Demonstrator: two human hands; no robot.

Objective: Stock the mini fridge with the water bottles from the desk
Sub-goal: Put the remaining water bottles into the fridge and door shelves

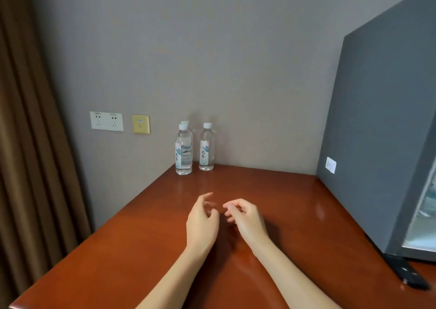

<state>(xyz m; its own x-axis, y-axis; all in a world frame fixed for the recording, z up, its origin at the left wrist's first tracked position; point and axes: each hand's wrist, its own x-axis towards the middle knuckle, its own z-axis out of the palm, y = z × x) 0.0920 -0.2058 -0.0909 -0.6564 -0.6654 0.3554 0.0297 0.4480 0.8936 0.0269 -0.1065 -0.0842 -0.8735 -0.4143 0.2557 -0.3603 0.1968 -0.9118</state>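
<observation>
head view: left hand [203, 219] and right hand [245, 216] empty, fingers loosely curled, over desk [141, 238]. water bottles [206, 150] upright by back wall [212, 61], well apart from hands. risk of toppling the half-hidden rear bottle [187, 122] when grabbing its front neighbour.

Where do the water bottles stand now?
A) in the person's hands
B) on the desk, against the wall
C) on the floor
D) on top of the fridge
B: the water bottles stand on the desk by the wall; the left hand and right hand hold nothing.
</observation>
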